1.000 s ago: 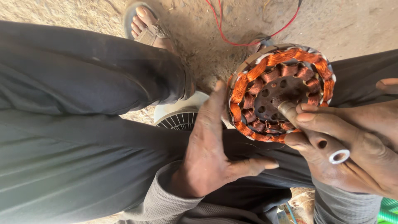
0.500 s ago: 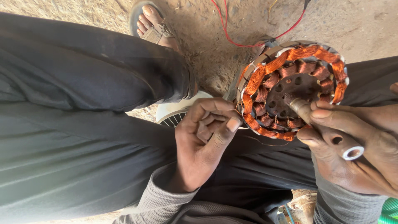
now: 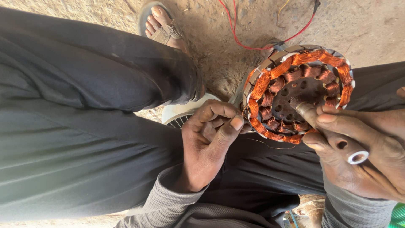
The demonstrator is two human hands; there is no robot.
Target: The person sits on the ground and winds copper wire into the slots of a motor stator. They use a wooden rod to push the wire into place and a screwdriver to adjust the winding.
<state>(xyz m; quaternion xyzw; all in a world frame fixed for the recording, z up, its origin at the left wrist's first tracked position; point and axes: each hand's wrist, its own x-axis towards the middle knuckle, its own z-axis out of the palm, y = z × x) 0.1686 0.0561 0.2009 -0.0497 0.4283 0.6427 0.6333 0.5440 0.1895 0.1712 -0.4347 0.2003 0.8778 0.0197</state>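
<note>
A round motor stator [image 3: 295, 90] with orange copper windings [image 3: 261, 84] rests on my lap over dark trousers. My right hand [image 3: 363, 147] grips it by the central metal shaft [image 3: 306, 112], and a small metal ring [image 3: 357, 157] sits between its fingers. My left hand [image 3: 209, 143] is curled at the stator's left rim, thumb and fingertips pinched together on what looks like a thin copper wire strand [image 3: 245, 113]. Another loose strand [image 3: 270, 145] trails below the rim.
Red wires [image 3: 236, 29] run from the stator across the sandy ground. My sandalled foot [image 3: 162, 25] is at the top. A white grilled fan part [image 3: 179, 116] lies under my leg. Rusty metal parts [image 3: 310, 209] and something green [image 3: 396, 215] are at the bottom right.
My left hand went from lying flat and open beside the stator to curled, with its fingertips pinched at the rim. The stator shifted slightly right in my right hand.
</note>
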